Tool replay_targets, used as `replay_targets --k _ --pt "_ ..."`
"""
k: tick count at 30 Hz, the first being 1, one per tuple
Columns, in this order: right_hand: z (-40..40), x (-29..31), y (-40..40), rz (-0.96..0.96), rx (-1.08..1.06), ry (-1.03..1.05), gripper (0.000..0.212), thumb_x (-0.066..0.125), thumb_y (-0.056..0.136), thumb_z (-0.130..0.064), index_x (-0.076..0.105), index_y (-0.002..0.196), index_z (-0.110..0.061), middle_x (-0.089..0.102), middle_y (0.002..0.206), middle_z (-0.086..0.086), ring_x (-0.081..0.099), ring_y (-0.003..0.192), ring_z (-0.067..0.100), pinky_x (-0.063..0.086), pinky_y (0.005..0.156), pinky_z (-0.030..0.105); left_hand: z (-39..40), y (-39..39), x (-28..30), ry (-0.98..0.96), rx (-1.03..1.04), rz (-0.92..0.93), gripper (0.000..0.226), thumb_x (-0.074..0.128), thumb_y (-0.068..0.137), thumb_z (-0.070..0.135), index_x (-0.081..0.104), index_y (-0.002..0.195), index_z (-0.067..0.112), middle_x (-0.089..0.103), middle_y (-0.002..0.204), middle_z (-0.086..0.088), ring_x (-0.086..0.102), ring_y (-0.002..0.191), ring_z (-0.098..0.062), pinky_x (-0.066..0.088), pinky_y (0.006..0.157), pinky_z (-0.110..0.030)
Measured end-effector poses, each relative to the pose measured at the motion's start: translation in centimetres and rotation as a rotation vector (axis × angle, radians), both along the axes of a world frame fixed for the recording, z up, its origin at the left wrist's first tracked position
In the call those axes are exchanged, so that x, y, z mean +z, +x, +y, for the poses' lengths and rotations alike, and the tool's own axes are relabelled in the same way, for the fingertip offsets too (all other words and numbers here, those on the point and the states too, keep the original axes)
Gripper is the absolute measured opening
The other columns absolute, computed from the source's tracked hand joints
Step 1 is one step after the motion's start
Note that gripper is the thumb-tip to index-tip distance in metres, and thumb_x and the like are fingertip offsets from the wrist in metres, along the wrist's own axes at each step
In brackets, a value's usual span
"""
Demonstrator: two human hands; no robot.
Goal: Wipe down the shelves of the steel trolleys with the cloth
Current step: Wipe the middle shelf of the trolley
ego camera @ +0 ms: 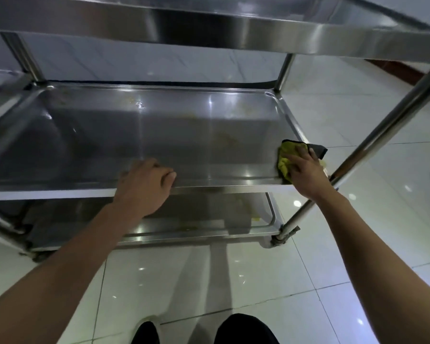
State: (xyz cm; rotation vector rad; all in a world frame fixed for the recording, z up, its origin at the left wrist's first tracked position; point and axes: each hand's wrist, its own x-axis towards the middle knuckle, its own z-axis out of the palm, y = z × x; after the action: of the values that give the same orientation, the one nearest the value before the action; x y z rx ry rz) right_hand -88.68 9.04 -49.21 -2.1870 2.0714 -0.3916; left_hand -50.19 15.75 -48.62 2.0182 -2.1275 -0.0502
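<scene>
- Our right hand (305, 170) presses the cloth (287, 158), fingers flat, onto the middle shelf's (159, 135) near right corner.
- Our left hand (144, 184) grips the front rim.
- Risk: the cloth could slide off the edge, and the far yellowish smears (225, 140) may get missed.

Glossy white floor tiles (258, 281) lie beneath two dark shoes (248, 330).

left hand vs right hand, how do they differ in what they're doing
The left hand curls its fingers over the middle shelf's front rim and holds no cloth; the right hand presses the yellow-green cloth at the shelf's right front corner. The left sits near mid-edge, the right at the end. Both are bare and touch the same shelf.
</scene>
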Motion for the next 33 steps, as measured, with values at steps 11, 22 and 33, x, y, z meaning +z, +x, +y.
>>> replay_targets --k 11,22,33 --pt "-6.4 -0.2 23.3 0.129 0.597 0.0 0.047 0.032 0.105 -0.02 0.035 0.152 -0.02 0.013 0.165 0.007 0.005 0.153 0.023 -0.007 0.123 0.034 -0.3 1.6 -1.8 -0.03 -0.108 -0.099 0.041 0.028 0.1 0.048 0.057 0.126 0.033 0.057 0.119 0.003 0.05 0.109 -0.024 0.049 0.087 -0.044" --pt "-7.9 0.3 29.8 -0.068 0.734 0.196 0.046 0.038 0.105 -0.024 0.036 0.151 -0.028 0.009 0.166 0.003 0.001 0.153 0.017 -0.003 0.122 0.029 0.7 1.8 -1.4 0.003 -0.058 -0.073 0.043 0.035 0.1 0.05 0.054 0.135 0.034 0.053 0.131 0.005 0.048 0.118 -0.025 0.045 0.097 -0.046" --pt "-8.1 0.3 11.3 -0.036 0.241 0.05 0.044 0.042 0.102 -0.019 0.048 0.145 -0.025 0.023 0.163 0.0 0.017 0.15 0.026 0.013 0.122 0.04 1.0 1.4 -2.3 -0.03 -0.017 -0.06 0.042 0.03 0.099 0.049 0.059 0.124 0.031 0.054 0.128 0.002 0.051 0.119 -0.025 0.044 0.097 -0.052"
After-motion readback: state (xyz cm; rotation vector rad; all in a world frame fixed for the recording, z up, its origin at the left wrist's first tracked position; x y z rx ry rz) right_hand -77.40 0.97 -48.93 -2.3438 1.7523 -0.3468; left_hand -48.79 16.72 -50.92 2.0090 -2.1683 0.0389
